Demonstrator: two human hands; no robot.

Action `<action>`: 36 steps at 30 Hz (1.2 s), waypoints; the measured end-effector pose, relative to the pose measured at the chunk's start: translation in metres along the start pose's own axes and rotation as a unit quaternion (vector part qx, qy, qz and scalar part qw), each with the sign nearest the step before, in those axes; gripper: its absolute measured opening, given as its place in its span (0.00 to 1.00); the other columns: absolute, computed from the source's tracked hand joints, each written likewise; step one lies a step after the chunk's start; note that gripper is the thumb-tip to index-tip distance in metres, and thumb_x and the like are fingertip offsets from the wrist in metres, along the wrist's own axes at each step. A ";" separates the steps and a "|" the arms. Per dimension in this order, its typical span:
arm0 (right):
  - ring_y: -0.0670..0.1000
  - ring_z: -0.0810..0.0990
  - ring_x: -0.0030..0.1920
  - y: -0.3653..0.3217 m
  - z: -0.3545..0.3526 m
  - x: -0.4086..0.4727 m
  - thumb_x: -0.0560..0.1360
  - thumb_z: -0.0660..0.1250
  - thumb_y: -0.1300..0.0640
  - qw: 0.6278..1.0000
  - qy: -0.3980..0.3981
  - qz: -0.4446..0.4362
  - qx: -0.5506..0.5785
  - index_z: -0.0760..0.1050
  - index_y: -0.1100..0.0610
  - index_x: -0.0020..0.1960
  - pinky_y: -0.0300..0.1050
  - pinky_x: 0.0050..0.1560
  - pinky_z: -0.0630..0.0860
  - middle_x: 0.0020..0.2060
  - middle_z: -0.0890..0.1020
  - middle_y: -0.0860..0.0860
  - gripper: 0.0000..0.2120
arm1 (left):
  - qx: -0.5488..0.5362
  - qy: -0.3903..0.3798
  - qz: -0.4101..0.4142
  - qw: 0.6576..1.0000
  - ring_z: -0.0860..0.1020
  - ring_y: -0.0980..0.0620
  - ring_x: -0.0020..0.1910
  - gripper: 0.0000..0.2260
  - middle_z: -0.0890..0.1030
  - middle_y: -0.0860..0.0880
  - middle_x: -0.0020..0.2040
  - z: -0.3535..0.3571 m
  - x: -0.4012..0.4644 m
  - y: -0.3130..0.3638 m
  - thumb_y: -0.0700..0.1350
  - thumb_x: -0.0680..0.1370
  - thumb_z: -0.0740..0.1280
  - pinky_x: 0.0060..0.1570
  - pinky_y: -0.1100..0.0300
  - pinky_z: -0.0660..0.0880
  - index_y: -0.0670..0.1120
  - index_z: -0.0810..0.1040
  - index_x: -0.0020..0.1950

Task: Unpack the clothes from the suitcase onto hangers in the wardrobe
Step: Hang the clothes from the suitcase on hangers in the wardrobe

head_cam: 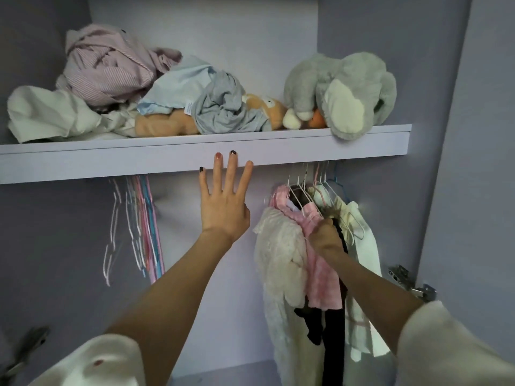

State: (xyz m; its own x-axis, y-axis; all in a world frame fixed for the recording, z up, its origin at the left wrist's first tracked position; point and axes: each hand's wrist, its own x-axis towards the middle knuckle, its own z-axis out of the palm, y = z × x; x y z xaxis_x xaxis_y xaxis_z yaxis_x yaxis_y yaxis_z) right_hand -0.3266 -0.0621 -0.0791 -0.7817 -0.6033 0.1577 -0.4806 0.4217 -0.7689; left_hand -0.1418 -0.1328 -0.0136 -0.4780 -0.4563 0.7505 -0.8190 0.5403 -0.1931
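Head view, wardrobe: open, with a shelf (195,154) across the top and the rail hidden behind its front edge.
Left hand (223,207): raised flat against the shelf edge, fingers (232,171) spread and straight, holding nothing.
Right hand (324,232): closed among the hung clothes at the right, gripping fabric where the pink garment (320,271) meets a black garment (333,341); which of the two it holds I cannot tell.
Hung clothes: a cream fuzzy garment (278,254), the pink one, the black one and a white garment (365,274) crowd together at the right end of the rail.
Empty hangers (139,227): bunched at the left, blurred, well apart from both hands.
Suitcase: not in view.
Shelf load: loose crumpled clothes (111,76) and a grey plush elephant (342,90) that overhangs the edge.
Risk, tugging: pulling on the gripped fabric could drag a neighbouring garment off its thin wire hanger, since they hang tightly packed.
Risk, shelf: a knock from the left hand could tip the overhanging elephant down.
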 end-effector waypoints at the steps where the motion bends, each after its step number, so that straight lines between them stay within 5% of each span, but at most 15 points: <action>1: 0.63 0.71 0.62 -0.003 -0.005 -0.010 0.76 0.57 0.63 1.000 0.001 -0.005 -0.017 0.60 0.68 0.67 0.52 0.60 0.70 0.63 0.70 0.64 0.21 | -0.014 -0.020 0.000 1.000 0.41 0.39 0.75 0.38 0.43 0.43 0.77 -0.006 -0.006 -0.004 0.49 0.75 0.62 0.71 0.39 0.45 0.51 0.41 0.77; 8: 0.61 0.67 0.65 0.000 -0.008 -0.093 0.77 0.56 0.62 0.983 0.005 -0.145 -0.109 0.64 0.60 0.69 0.52 0.64 0.66 0.65 0.69 0.60 0.20 | -0.066 -0.169 -0.047 0.982 0.39 0.42 0.76 0.32 0.41 0.44 0.77 -0.021 -0.081 -0.011 0.52 0.79 0.56 0.71 0.39 0.41 0.52 0.41 0.76; 20: 0.51 0.66 0.70 0.090 0.091 -0.291 0.80 0.54 0.60 0.902 -0.372 -0.199 -0.089 0.66 0.57 0.70 0.39 0.69 0.59 0.69 0.70 0.53 0.19 | -0.145 -0.381 -0.237 0.882 0.55 0.45 0.74 0.25 0.56 0.47 0.75 -0.063 -0.341 -0.019 0.51 0.80 0.56 0.72 0.48 0.53 0.51 0.53 0.75; 29: 0.54 0.72 0.66 0.141 0.159 -0.461 0.79 0.55 0.61 0.768 -0.578 -0.219 -0.167 0.69 0.59 0.67 0.40 0.64 0.65 0.65 0.74 0.55 0.17 | -0.146 -0.483 -0.412 0.759 0.58 0.47 0.72 0.22 0.59 0.48 0.74 -0.131 -0.562 -0.027 0.50 0.80 0.56 0.70 0.51 0.56 0.50 0.59 0.73; 36: 0.53 0.71 0.67 0.136 0.232 -0.603 0.80 0.52 0.61 0.640 -0.694 -0.234 -0.232 0.68 0.59 0.68 0.40 0.64 0.65 0.66 0.73 0.55 0.17 | -0.126 -0.465 -0.571 0.665 0.63 0.47 0.69 0.19 0.64 0.49 0.71 -0.178 -0.699 -0.099 0.47 0.79 0.56 0.67 0.52 0.59 0.49 0.63 0.71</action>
State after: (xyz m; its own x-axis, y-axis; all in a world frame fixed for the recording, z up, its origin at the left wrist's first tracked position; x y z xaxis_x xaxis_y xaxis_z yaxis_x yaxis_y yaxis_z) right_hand 0.1712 0.2020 -0.4220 0.4422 -0.6222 -0.6460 -0.8510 -0.0634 -0.5214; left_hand 0.3298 0.2585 -0.4063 0.3243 -0.8468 -0.4216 -0.7929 -0.4864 0.3670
